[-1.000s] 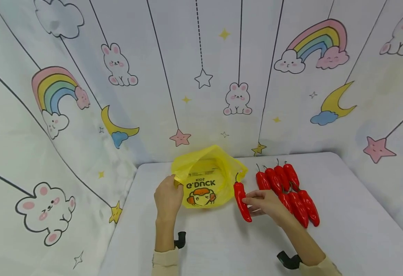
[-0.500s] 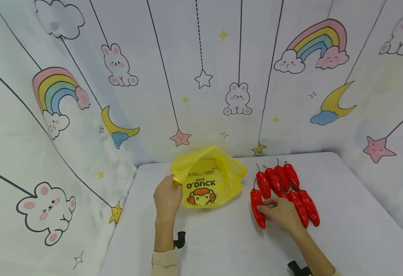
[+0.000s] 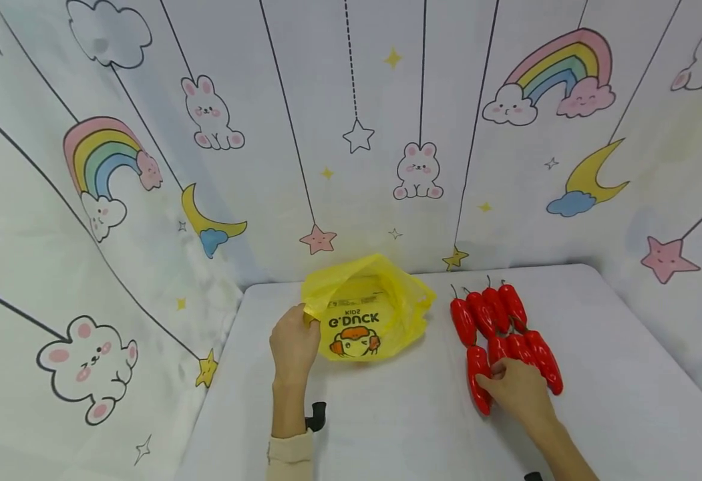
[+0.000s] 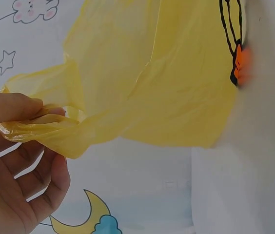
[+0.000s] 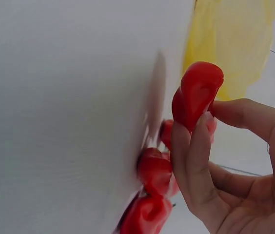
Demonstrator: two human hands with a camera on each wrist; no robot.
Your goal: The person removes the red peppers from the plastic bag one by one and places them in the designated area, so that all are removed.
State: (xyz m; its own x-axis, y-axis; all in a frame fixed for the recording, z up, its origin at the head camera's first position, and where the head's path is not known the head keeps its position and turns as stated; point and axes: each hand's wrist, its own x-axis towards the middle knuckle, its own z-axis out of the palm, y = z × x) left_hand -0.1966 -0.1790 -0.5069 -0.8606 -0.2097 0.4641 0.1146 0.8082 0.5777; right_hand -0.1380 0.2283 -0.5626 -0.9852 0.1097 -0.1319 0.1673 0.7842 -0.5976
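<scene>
My left hand pinches the left rim of a yellow plastic bag, which has a duck print and stands with its mouth gaping. In the left wrist view, the bag's film bunches between thumb and fingers. My right hand holds a glossy red chili pepper at the left end of the front row of peppers. The right wrist view shows the held pepper's rounded end between thumb and fingers; a gap separates it from the tabletop there. Part of the front row is hidden behind this hand.
Several red chili peppers form a back row, stems pointing away, with more peppers in front of them. All lie on a white-covered table. A cartoon-printed cloth hangs behind and at the sides.
My right hand has carried the pepper from beside the bag rightward and nearer to me, to the left end of the front row. My left hand keeps its hold on the bag.
</scene>
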